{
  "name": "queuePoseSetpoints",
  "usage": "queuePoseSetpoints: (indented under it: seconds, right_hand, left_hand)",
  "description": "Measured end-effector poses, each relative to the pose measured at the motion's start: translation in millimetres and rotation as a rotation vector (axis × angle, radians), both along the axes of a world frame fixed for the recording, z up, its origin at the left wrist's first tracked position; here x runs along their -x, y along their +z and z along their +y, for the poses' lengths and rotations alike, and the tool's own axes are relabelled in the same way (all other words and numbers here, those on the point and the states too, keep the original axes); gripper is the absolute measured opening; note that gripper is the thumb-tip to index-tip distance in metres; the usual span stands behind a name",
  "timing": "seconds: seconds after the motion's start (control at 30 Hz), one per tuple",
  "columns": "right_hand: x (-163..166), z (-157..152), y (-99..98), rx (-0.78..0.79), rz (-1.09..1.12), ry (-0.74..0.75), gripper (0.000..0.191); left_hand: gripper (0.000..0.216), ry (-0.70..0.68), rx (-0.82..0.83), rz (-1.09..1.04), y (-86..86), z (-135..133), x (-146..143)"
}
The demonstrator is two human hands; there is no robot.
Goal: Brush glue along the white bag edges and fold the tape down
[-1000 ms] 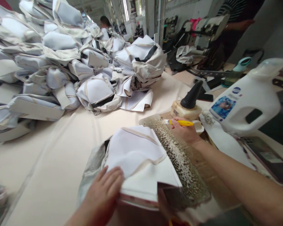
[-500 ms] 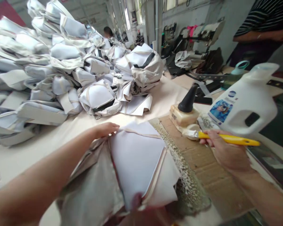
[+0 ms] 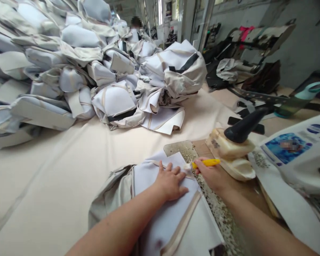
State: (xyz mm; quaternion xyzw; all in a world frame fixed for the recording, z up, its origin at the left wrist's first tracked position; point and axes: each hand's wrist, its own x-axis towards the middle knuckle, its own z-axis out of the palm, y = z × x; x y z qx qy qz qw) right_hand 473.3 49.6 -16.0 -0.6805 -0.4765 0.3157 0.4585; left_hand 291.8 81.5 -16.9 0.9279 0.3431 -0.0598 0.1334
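My left hand lies flat with fingers spread on a white and grey sewn piece, which looks like an unfinished bag with beige tape along its seams. In my right hand is a yellow-handled paintbrush. Its bristles touch the piece near the far right corner. Under the piece's right edge lies a board crusted with dried glue-like spots. A yellowed block-shaped container with a black cone on top stands to the right of the brush, a pale cup-like opening at its front.
A tall heap of similar sewn pieces covers the left and back of the table. On the right are a large white jug, a green bottle and black straps. Machines and a person's head appear farther back.
My right hand has brought the brush left from the container onto the piece. My left hand has moved from the piece's far left edge onto its top. The view has shifted.
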Motion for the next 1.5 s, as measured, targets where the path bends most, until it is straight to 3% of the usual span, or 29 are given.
queuePoseSetpoints:
  seconds: [0.13, 0.23, 0.4, 0.5, 0.63, 0.77, 0.93, 1.17, 1.37, 1.5]
  right_hand:
    - [17, 61, -18.2, -0.02, -0.065, -0.017, 0.033]
    - [23, 84, -21.9, -0.012, -0.094, -0.028, 0.029]
    - [7, 53, -11.5, 0.059, -0.176, 0.024, 0.027]
    - [-5, 37, 1.1, 0.011, -0.281, -0.067, 0.025]
    - [1, 50, 11.0, -0.055, -0.284, -0.072, 0.027]
    - [13, 61, 6.2, 0.038, -0.201, 0.045, 0.027]
    - [6, 54, 1.9, 0.139, -0.247, 0.108, 0.025]
    - [24, 78, 0.3, -0.01, -0.204, 0.093, 0.026]
    - [8, 30, -1.4, 0.148, -0.25, 0.14, 0.026]
    - [-3, 7, 7.4, 0.201, -0.318, 0.127, 0.027]
  left_hand:
    - [0.057, -0.008, -0.002, -0.05, -0.3, 2, 3]
    - [0.055, -0.004, 0.016, -0.062, 1.5, 2, 4]
    - [0.053, 0.014, 0.051, -0.074, 1.3, 4, 5]
    - [0.053, 0.011, 0.043, -0.084, -2.6, 4, 6]
    - [0.054, 0.012, 0.02, -0.088, -5.7, 5, 4]
    - [0.055, 0.009, 0.037, -0.048, -3.1, 8, 2]
    - [0.056, 0.012, 0.058, -0.054, -1.4, 9, 1]
    - [0.052, 0.019, 0.038, -0.075, -1.1, 8, 0]
    - [0.05, 0.012, 0.043, -0.078, -0.1, 9, 3]
    - [0.046, 0.019, 0.049, -0.048, 15.3, 4, 2]
